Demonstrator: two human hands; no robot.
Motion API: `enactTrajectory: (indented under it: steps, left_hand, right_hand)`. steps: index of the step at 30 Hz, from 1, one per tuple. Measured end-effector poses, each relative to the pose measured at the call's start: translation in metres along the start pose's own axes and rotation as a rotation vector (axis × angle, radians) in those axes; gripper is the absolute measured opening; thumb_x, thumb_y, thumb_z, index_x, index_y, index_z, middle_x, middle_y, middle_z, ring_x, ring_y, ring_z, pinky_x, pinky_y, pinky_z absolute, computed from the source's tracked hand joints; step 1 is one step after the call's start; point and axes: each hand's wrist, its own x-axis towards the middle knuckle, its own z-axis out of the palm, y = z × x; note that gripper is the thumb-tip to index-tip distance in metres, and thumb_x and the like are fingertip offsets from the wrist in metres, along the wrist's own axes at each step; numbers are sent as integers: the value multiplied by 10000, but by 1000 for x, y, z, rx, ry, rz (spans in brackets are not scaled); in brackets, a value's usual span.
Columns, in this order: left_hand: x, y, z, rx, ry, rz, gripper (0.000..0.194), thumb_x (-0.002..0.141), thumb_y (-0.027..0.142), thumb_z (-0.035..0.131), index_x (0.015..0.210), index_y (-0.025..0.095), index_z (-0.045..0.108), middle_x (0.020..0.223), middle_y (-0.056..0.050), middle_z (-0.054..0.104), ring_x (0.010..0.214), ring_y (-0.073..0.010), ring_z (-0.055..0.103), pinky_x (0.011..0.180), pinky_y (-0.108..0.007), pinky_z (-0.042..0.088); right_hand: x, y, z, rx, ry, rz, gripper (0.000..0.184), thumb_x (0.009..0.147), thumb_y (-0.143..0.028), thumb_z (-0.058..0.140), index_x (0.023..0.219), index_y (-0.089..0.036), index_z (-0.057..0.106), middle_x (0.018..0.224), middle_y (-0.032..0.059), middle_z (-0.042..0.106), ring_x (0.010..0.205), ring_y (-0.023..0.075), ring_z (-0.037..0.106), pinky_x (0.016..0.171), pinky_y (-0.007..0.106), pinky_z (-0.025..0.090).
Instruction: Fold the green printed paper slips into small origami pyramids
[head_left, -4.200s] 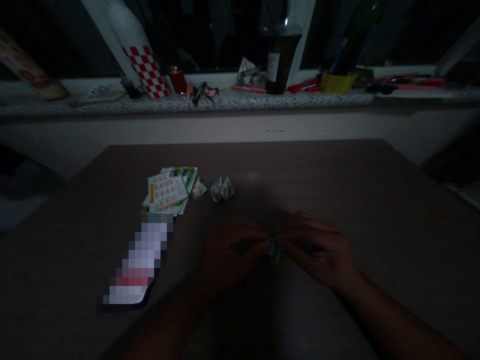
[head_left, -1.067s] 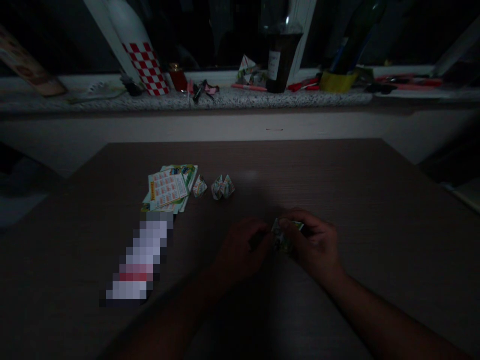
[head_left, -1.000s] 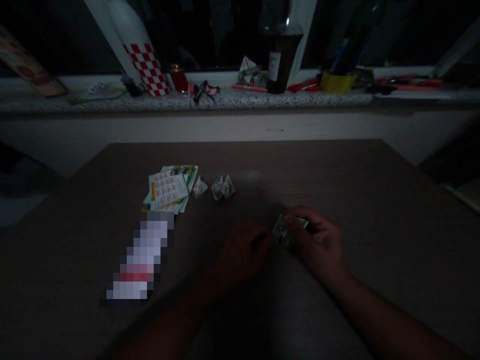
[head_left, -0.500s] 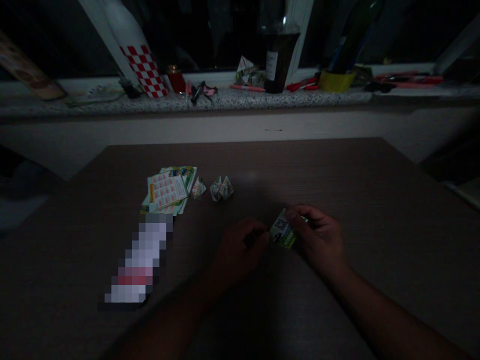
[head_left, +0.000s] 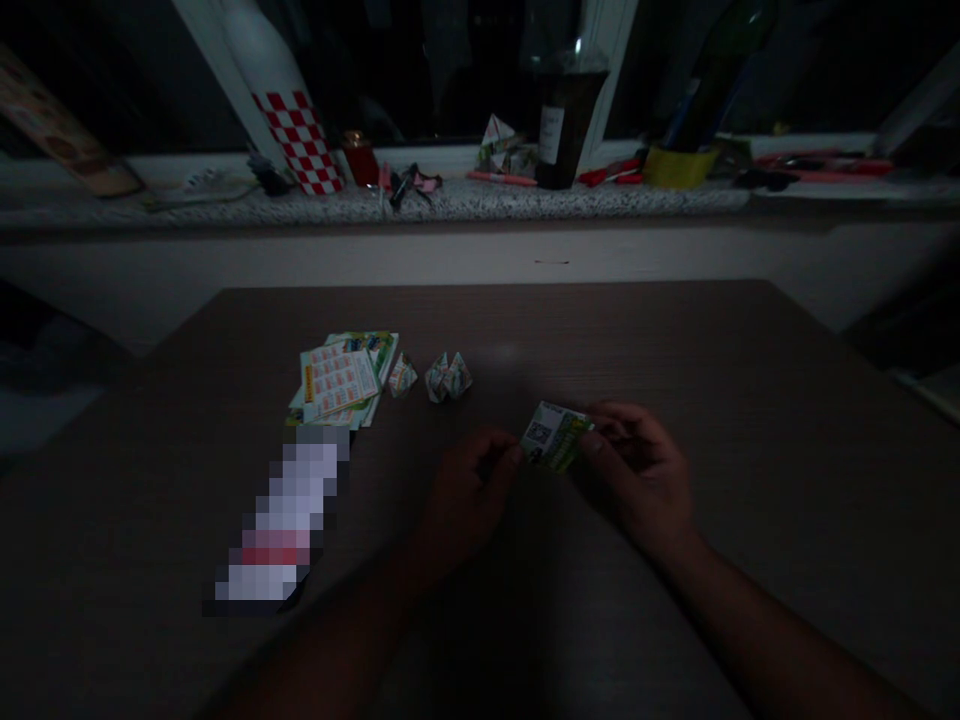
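Printed paper piece [head_left: 556, 449], small, flat and roughly rectangular, is held between our two hands just above the brown table [head_left: 750, 400]; we see a pale half with a dark square pattern and a green half, with a crease line between them, though the print is too small to read. Our left hand [head_left: 465, 495] pinches the near left corner of it with thumb and forefinger, the other fingers curled under. Our right hand [head_left: 637, 470] grips the right edge, thumb below and fingertips over the top, so that part of the green half is covered. The table surface is matte with a fine, straight wood grain; its near edge is cut off by the frame, as are both forearms. Well to the left of the hands lies a loose stack of printed cards [head_left: 341, 380], thin and glossy, the top one pale with red grids. Just beside the stack sit three small folded paper shapes [head_left: 447, 377], pointed and faceted; two touch each other, one stands a little apart nearer the stack. A long pixelated object [head_left: 285, 525] lies near the stack and cannot be identified. Behind the table runs a speckled stone windowsill [head_left: 525, 200] carrying a red-and-white checkered container [head_left: 300, 145], a dark bottle [head_left: 562, 125], whose top is lost in darkness, and a yellow tape roll [head_left: 673, 165]. Low light obscures most detail on the sill.
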Motion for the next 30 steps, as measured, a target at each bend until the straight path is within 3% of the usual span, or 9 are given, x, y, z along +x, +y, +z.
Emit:
enactTrajectory:
  steps: [9, 17, 25, 30]
  left_hand:
    - [-2, 0, 2, 63, -9, 169, 78, 863, 227, 546, 877, 172, 600, 849, -16, 616, 787, -134, 575, 728, -255, 442]
    - [-3, 2, -5, 69, 28, 140, 137, 844, 276, 562, 942, 183, 582, 861, -21, 618, 800, -151, 583, 720, -275, 455]
    - [-2, -4, -1, 122, 84, 110, 200, 795, 238, 610, 983, 189, 561, 893, -30, 629, 820, -165, 595, 754, -306, 481]
    - [0, -5, -7, 225, 52, 360, 413, 819, 149, 537, 1223, 209, 474, 1163, -87, 550, 1074, -207, 534, 920, -375, 462]
  right_hand:
    - [3, 0, -3, -257, -147, -254, 102, 807, -140, 659, 862, -225, 669, 974, 41, 651, 913, 172, 625, 822, 324, 494]
    - [7, -7, -11, -603, -400, -492, 181, 810, -117, 629, 944, -230, 675, 1310, 90, 478, 1217, 267, 469, 980, 447, 416]
    - [6, -5, -11, -713, -541, -587, 193, 762, -44, 604, 843, -207, 666, 1348, 83, 440, 1268, 299, 398, 1009, 495, 362]
    - [8, -3, -12, -741, -541, -608, 199, 754, -54, 594, 840, -218, 668, 1359, 74, 433, 1264, 304, 403, 996, 506, 373]
